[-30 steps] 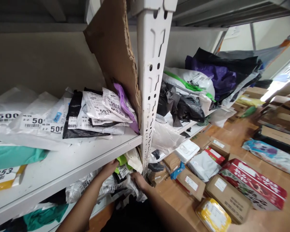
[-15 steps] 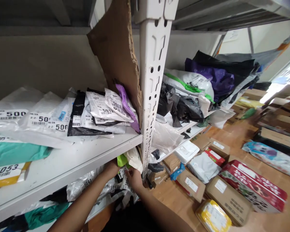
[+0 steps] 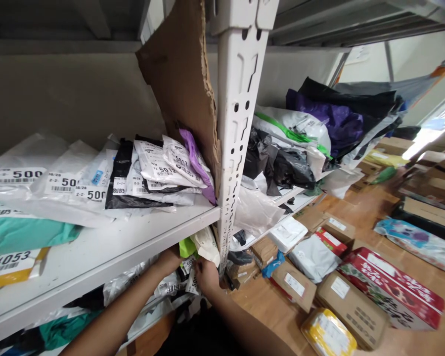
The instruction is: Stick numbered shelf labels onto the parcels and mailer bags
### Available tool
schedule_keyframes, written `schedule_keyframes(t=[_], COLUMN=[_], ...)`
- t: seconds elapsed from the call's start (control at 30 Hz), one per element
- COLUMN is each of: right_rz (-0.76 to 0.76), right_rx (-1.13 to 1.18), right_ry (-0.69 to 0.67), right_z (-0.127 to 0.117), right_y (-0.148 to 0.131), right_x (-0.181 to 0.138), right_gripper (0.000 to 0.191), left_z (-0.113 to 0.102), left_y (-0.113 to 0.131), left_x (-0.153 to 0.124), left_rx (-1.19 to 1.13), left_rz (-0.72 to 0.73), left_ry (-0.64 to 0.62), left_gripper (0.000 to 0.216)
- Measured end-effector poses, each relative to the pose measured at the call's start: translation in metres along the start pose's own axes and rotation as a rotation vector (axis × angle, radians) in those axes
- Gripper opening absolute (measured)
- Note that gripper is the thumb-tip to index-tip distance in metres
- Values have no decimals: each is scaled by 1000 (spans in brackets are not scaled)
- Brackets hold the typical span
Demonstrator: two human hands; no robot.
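Below the edge of the white shelf, both my hands reach into a row of mailing bags on the lower level. My left hand [image 3: 171, 259] is curled at the left edge of a bright green mailing bag [image 3: 187, 247], its fingertips hidden. Close to its right, my right hand [image 3: 206, 273] has bent fingers pinched on a white labelled parcel bag [image 3: 192, 283]. A number label [image 3: 188, 265] shows between the hands. A cream-white bag [image 3: 206, 245] stands just above my right hand, against the shelf post.
A perforated white post [image 3: 241, 99] and a cardboard sheet [image 3: 181, 69] rise beside the hands. Labelled mailing bags [image 3: 159, 163] lie on the shelf [image 3: 133, 232] above. Cartons, including a red box [image 3: 393, 287], cover the wooden floor at right.
The view has shifted slightly, so the shelf and post appear a little further right. Both hands stay at the same bags, with the label between them more exposed.
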State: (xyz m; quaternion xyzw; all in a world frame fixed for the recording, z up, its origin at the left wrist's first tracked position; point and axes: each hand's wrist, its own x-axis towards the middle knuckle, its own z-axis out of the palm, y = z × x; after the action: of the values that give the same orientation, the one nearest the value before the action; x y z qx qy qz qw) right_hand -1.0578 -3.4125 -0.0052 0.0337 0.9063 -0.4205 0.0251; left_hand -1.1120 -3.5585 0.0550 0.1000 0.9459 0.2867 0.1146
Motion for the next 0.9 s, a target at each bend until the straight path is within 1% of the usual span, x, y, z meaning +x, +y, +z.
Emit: schedule_keyframes(t=[0.23,0.47,0.73,0.9], right_rz=[-69,-182,-311,-445], right_rx=[-26,-49,-72,-31], right_ry=[25,47,78,76], right_z=[3,6,15,16], right_y=[4,10,20,21], right_x=[1,2,7,4], right_gripper=[22,23,23,24], left_z=[0,-2,-2,-2], left_y=[-7,-1,-1,-2], left_x=[-8,-11,-11,-8], left_rx=[-120,-197,-162,-111], left_rz=[29,33,21,7], left_ry=[26,37,10,18], left_gripper=[37,47,42,35])
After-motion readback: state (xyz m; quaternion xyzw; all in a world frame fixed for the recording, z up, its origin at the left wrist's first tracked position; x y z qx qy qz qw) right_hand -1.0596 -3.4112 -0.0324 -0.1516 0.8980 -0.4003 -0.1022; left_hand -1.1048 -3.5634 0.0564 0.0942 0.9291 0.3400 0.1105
